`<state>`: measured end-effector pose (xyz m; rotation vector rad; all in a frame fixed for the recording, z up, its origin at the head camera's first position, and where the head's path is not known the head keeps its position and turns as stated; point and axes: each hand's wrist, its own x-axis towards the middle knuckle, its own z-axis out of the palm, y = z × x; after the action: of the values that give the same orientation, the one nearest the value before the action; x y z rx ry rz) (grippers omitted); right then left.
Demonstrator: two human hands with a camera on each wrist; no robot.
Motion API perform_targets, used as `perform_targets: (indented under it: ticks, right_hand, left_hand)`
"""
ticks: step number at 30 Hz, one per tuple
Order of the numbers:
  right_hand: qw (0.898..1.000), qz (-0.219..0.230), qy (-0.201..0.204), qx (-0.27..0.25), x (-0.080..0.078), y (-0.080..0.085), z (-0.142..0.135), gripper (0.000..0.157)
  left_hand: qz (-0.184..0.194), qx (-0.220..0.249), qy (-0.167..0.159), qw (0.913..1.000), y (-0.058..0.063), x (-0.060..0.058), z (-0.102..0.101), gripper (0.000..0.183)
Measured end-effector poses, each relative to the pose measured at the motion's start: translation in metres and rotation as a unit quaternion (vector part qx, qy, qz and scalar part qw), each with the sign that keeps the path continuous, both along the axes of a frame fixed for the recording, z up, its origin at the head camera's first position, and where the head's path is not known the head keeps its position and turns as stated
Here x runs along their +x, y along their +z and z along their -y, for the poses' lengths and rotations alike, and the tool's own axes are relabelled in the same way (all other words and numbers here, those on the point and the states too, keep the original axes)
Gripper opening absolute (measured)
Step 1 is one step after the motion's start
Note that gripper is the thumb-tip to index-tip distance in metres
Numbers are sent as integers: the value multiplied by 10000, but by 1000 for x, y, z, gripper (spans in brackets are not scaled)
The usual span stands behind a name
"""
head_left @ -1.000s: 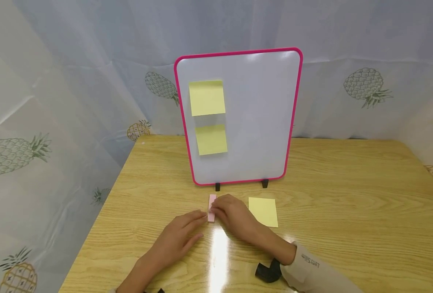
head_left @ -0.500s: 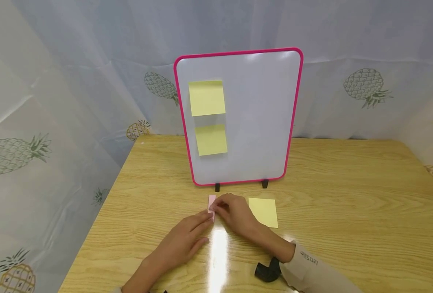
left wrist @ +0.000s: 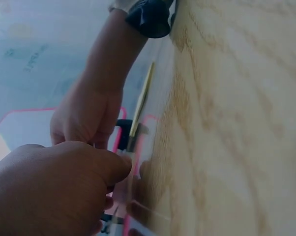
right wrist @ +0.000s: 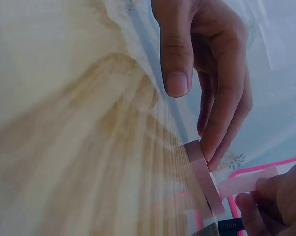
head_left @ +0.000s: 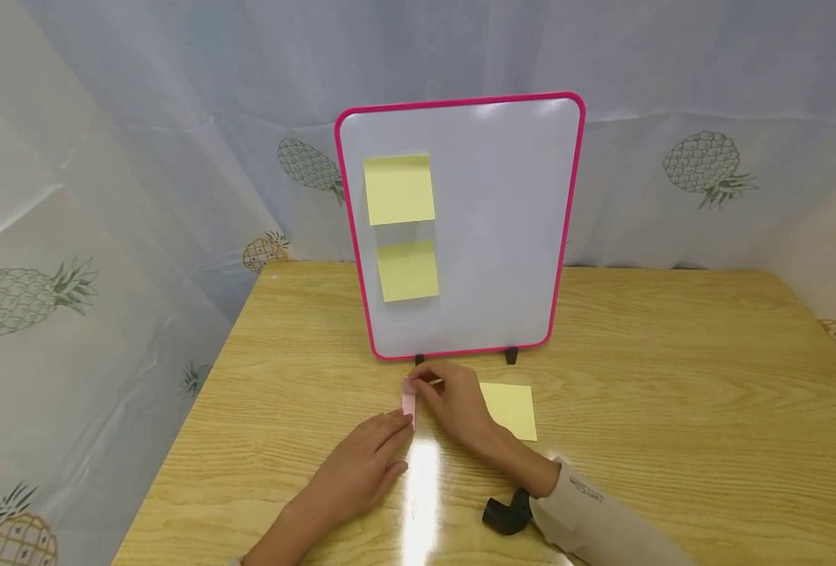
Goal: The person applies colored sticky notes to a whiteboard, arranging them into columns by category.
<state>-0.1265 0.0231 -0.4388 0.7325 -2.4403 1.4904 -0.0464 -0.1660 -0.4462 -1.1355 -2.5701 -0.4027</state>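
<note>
A narrow pink sticky-note pad (head_left: 408,402) lies on the table before the whiteboard. My left hand (head_left: 361,468) rests its fingertips on the pad's near end, fingers fairly straight. Thumb and fingers of my right hand (head_left: 456,405) pinch a pink strip at the far end. In the right wrist view that strip (right wrist: 241,184) stands out from the pad (right wrist: 204,177), between it and my right hand (right wrist: 281,206); the left hand (right wrist: 217,64) is beside the pad's other end. The left wrist view shows the right hand (left wrist: 89,108) beyond the left hand (left wrist: 54,182).
A pink-framed whiteboard (head_left: 499,220) stands behind on black feet, bearing two yellow sticky notes, an upper note (head_left: 399,190) and a lower note (head_left: 408,271). Another yellow note (head_left: 510,409) lies on the wooden table (head_left: 672,393) beside my right hand. A pineapple-print curtain (head_left: 602,47) hangs behind.
My right hand has moved away from me along the pad, lifting a pink strip at its far end. My left hand has shifted slightly right, its fingertips now on the near end.
</note>
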Motion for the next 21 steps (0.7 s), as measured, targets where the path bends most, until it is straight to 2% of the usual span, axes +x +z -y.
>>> perform_targets:
  ticks: [5, 11, 21]
  right_hand:
    - [9997, -108, -167, -174, -7, 3, 3, 8]
    - [9990, -111, -376, -216, -12, 6, 3, 6]
    - [9951, 606, -638, -454, -17, 9, -2, 4]
  left_hand:
    - [-85, -129, 59, 9999, 1, 0, -2, 45]
    - [-12, -250, 191, 9995, 3, 2, -5, 44]
    - [7, -278, 275, 9992, 5, 4, -7, 44]
